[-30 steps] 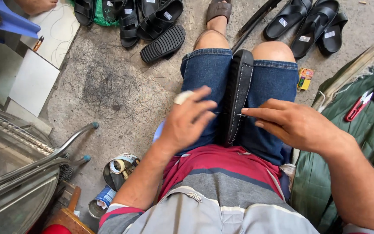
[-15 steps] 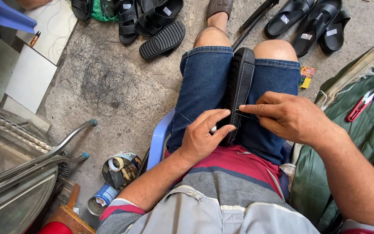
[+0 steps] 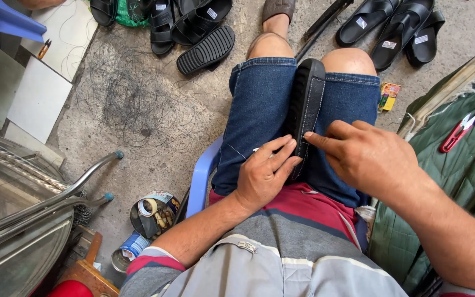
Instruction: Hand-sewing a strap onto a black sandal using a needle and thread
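A black sandal [image 3: 307, 104] stands on edge in the person's lap, wedged between the two thighs in blue denim shorts [image 3: 259, 115], its long axis running from the knees back toward the belly, so the heel or toe end nearest the body lies right at the fingers. Both hands meet at that near end. The left hand [image 3: 262, 176] lies on the left thigh with its fingers [image 3: 284, 154] stretched toward the sandal's near edge, thumb and forefinger pinched together on something thin and pale, which looks like a needle or a length of thread, though it is too small to tell which; a fine light thread [image 3: 236, 151] trails from it over the denim. The right hand [image 3: 366, 159] comes in from the other side, its forefinger and thumb pressed against the sandal's side wall just beside the left fingertips, so it is clamping the sandal rather than gripping round it. The sandal lies ahead of both sets of fingers, reaching away from them toward the knees, and the two hands are about equally near to it, the right one touching and the left one at its edge. The person sits on a blue plastic chair [image 3: 200, 176] on the concrete floor [image 3: 155, 110], with more black sandals [image 3: 204, 49] lying on the floor beyond the knees and a red-handled thread snip [image 3: 457, 133] on green cloth well to the right.
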